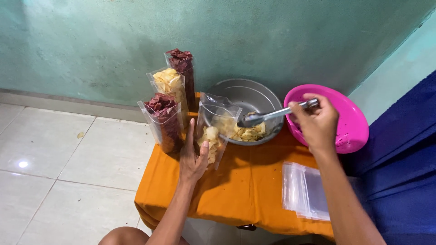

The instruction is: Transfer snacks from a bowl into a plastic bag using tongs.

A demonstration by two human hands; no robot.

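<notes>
On orange cloth, clear upright pouches; flat stack right.

A home corner used for packing snacks: a low surface draped in orange cloth stands on white floor tiles against a worn green plaster wall, bearing chip-filled bags and a metal bowl.
</notes>
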